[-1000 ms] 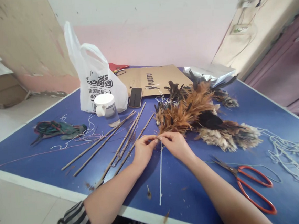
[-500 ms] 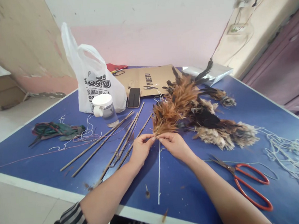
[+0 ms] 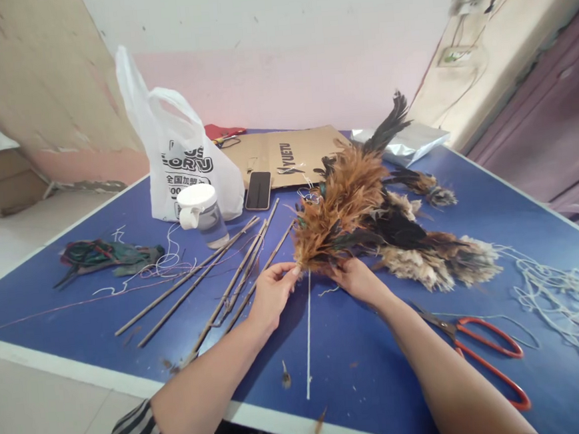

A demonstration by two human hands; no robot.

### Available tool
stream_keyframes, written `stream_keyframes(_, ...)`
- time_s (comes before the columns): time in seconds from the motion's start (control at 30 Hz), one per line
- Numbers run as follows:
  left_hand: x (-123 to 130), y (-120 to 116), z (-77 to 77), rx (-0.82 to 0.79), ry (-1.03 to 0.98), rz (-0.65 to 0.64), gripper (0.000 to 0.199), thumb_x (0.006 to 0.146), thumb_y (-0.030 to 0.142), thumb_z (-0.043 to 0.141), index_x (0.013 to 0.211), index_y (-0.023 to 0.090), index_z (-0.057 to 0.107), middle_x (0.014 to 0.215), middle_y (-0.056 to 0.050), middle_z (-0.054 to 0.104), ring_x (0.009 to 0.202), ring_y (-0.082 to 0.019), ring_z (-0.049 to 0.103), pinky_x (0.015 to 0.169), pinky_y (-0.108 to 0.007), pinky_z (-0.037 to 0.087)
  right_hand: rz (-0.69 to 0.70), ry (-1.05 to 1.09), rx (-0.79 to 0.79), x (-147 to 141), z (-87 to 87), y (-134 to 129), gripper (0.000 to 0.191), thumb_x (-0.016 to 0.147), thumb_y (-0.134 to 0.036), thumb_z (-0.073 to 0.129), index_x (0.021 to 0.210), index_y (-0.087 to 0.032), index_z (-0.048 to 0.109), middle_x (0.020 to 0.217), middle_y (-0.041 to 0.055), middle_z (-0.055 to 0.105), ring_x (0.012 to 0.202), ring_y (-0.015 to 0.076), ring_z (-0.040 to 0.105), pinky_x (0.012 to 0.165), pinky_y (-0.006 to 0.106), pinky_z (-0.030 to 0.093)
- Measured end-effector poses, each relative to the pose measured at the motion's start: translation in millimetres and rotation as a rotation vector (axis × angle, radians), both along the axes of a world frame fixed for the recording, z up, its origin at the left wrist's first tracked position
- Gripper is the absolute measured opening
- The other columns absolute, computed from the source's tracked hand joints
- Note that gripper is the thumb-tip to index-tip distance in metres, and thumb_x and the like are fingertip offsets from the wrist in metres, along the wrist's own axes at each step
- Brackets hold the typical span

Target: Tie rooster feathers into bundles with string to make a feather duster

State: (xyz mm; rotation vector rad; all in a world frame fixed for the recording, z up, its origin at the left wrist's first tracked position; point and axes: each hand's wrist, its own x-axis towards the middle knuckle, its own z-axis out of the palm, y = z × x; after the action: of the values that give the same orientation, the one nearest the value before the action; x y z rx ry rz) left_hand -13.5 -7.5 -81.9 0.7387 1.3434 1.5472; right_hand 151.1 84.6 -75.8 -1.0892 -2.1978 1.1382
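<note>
I see the left hand (image 3: pixel 275 291) with thumb and forefinger closed on the base of the brown feather bundle (image 3: pixel 352 185). The right hand's (image 3: pixel 357 278) fingers are partly under its feathers; their grip I cannot tell.

Both forearms, bare below the elbow, extend over the table (image 3: pixel 383 383) from its near edge. Left hand (image 3: pixel 275 290): thumb and index fingertips pinched together. Right hand (image 3: pixel 353 279): palm down, wrist angled inward, fingertips partly hidden.
</note>
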Motion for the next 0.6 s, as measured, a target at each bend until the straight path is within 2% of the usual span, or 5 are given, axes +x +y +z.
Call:
stream_keyframes(0.1, -1, 0, 2.6, 0.005, -0.023, 0.006, 0.033, 0.060, 0.039, 0.069, 0.078, 0.012, 0.063, 0.050, 0.005, 0.048, 0.042, -0.003, 0.036, 0.043, -0.018, 0.024, 0.111, 0.000, -0.034, 0, 1.5, -5, 0.023, 0.075, -0.031, 0.049, 0.074, -0.012, 0.064, 0.064, 0.0016, 0.060, 0.064, 0.0164, 0.054, 0.059, 0.025, 0.041)
stream_keyframes(0.3, -3, 0, 5.2, 0.017, -0.039, 0.024, 0.030, 0.061, 0.038, 0.069, 0.076, 0.013, 0.060, 0.051, 0.005, 0.050, 0.042, -0.003, 0.037, 0.043, -0.018, 0.026, 0.180, -0.091, -0.059, 7, 8.6, -8, 0.025, 0.078, -0.030, 0.047, 0.076, -0.013, 0.064, 0.069, 0.0017, 0.062, 0.066, 0.0146, 0.054, 0.063, 0.025, 0.040)
stream_keyframes(0.5, -2, -1, 4.9, 0.070, -0.020, 0.027, 0.029, 0.065, 0.036, 0.066, 0.078, 0.013, 0.056, 0.052, 0.004, 0.049, 0.043, -0.004, 0.040, 0.041, -0.016, 0.027, 0.178, -0.157, -0.043, 12, 14.6, -6, 0.027, 0.076, -0.029, 0.047, 0.078, -0.014, 0.069, 0.066, 0.0010, 0.063, 0.063, 0.0146, 0.054, 0.058, 0.024, 0.039)
stream_keyframes(0.6, -4, 1, 6.9, 0.072, -0.042, 0.071, 0.030, 0.063, 0.035, 0.068, 0.078, 0.014, 0.054, 0.051, 0.006, 0.048, 0.042, -0.004, 0.040, 0.041, -0.015, 0.027, 0.148, -0.197, 0.014, 14, 14.2, -3, 0.026, 0.076, -0.027, 0.047, 0.078, -0.015, 0.070, 0.072, 0.0023, 0.066, 0.068, 0.0158, 0.057, 0.063, 0.025, 0.041)
